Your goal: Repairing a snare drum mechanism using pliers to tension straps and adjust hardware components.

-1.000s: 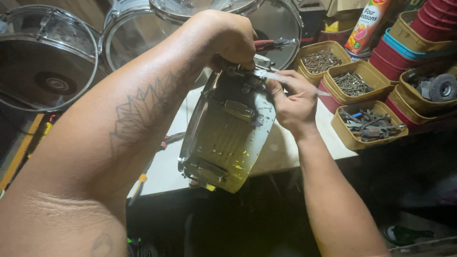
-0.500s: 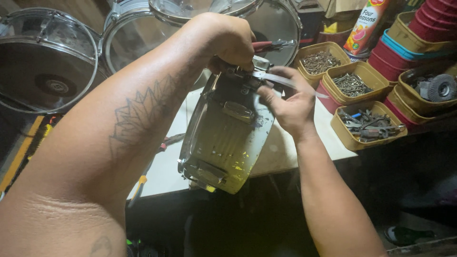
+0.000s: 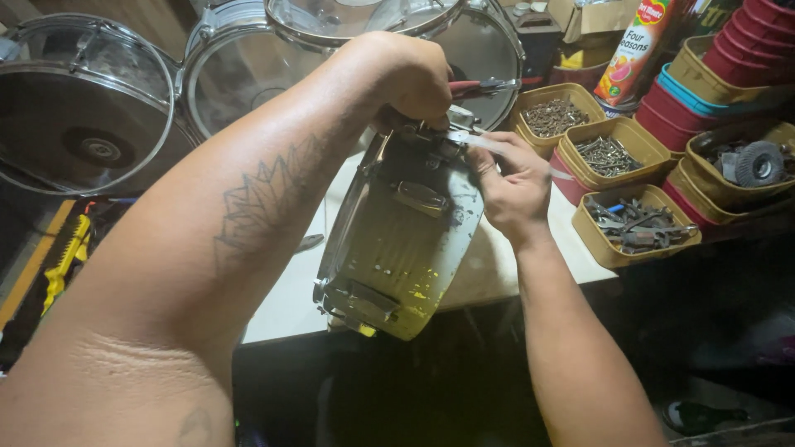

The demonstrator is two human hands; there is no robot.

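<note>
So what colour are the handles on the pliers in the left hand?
Red, on the pliers; head view.

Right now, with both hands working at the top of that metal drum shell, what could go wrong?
The drum shell hangs partly over the edge of the white table, so it might tip off if a grip loosens. The left hand holds red-handled pliers close to the right hand; a slip could pinch fingers. The open trays of screws sit just beside the right hand, so a jolt could spill them.

Metal drum shell [image 3: 402, 240] — scuffed, glossy; plastic trays [image 3: 633, 225]
</note>
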